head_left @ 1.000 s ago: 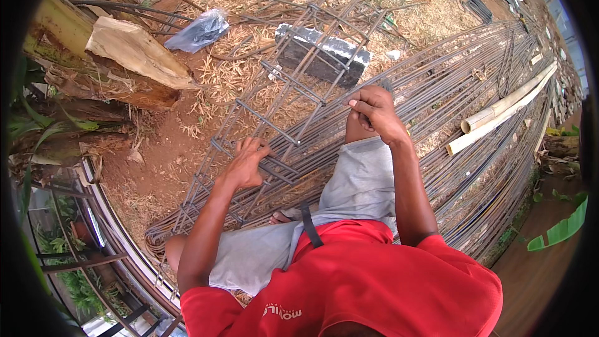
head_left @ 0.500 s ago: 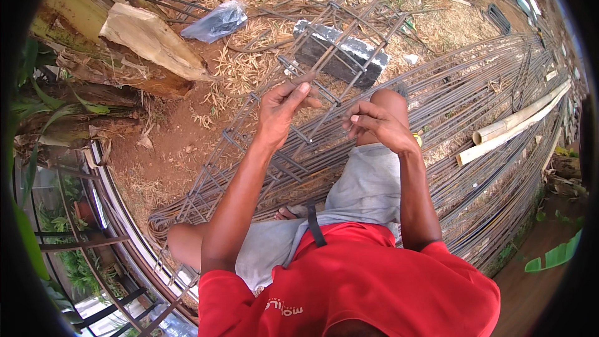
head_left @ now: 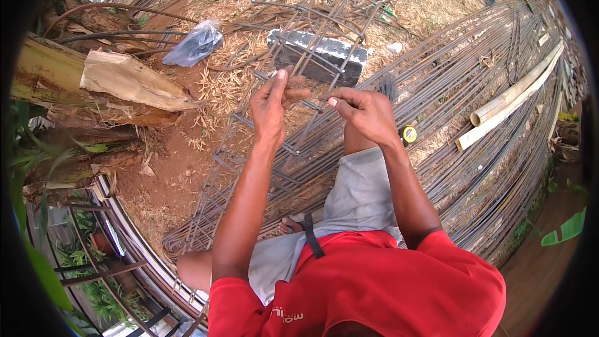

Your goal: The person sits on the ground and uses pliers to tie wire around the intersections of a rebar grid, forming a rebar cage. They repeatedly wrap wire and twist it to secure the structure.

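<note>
My left hand (head_left: 272,107) is raised over a cage of steel reinforcing bars (head_left: 312,107), its thumb up and fingers curled toward the right. Facing it, my right hand (head_left: 365,114) pinches thumb against forefinger just above the same cage. Whatever lies in either set of fingertips is too thin to make out; a faint wire-like line shows at the right fingertips. The cage slants across in front of me, its far part resting on a dark block with white-painted edges (head_left: 319,55). Beside my right knee is a bundle of thin dark wire (head_left: 387,88).
A yellow tape measure (head_left: 409,135) lies right of my knee. Long steel rods (head_left: 462,81) spread across the right side, with split bamboo (head_left: 518,97) on them. At left are a cut plant trunk (head_left: 134,82) and a plastic bag (head_left: 194,43) holding something dark.
My right hand has moved left and turned inward, its fingertips now close to my left hand's. The view has shifted, bringing the tape measure into fuller sight.
</note>
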A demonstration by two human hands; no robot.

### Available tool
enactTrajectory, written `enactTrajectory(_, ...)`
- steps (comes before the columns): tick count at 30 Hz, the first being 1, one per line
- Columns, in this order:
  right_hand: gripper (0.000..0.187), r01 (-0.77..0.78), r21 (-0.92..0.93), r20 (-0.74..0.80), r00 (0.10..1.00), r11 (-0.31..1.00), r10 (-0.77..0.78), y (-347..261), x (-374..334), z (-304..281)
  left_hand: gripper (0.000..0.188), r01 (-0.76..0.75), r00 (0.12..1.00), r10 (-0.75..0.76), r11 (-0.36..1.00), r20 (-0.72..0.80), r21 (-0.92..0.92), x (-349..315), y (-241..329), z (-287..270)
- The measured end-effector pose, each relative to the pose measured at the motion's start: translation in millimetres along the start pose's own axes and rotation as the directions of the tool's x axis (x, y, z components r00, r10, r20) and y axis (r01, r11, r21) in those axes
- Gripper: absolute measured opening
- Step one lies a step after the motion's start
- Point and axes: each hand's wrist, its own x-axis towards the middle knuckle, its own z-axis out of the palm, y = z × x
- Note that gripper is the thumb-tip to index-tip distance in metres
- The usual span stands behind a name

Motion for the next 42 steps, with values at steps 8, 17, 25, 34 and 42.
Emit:
enactTrajectory(8, 0.028, -0.337, 0.291, 0.294, 0.922, 0.895, 0.252, 7.8, 8.2, -52.9, 0.043, 0.132, 0.939, -0.140, 0.990, 0.315, 0.045, 38.1, 7.1, -8.8)
enactTrajectory(17, 0.028, -0.250, -0.494, -0.117, 0.968, 0.833, 0.221, 34.5, 95.0, -93.9, 0.069, 0.038, 0.996, -0.069, 0.878, 0.048, 0.477, 109.2, -44.2, -6.9)
enactTrajectory(25, 0.032, -0.313, -0.777, -0.115, 0.924, 0.546, 0.366, 98.9, 191.6, -61.8, 0.050, 0.249, 0.960, -0.119, 0.777, -0.253, 0.578, 206.5, -122.8, -28.2)
enactTrajectory(34, 0.032, -0.165, -0.733, 0.057, 0.952, 0.660, 0.301, 99.1, 217.9, -29.2, 0.031, 0.190, 0.928, -0.099, 0.955, -0.359, 0.228, 200.2, -134.9, -17.5)
enactTrajectory(42, 0.041, -0.392, -0.698, -0.153, 0.899, 0.599, 0.410, 84.4, 224.1, -11.2, 0.017, -0.030, 0.929, 0.166, 0.925, -0.330, 0.379, 168.4, -128.2, -15.1)
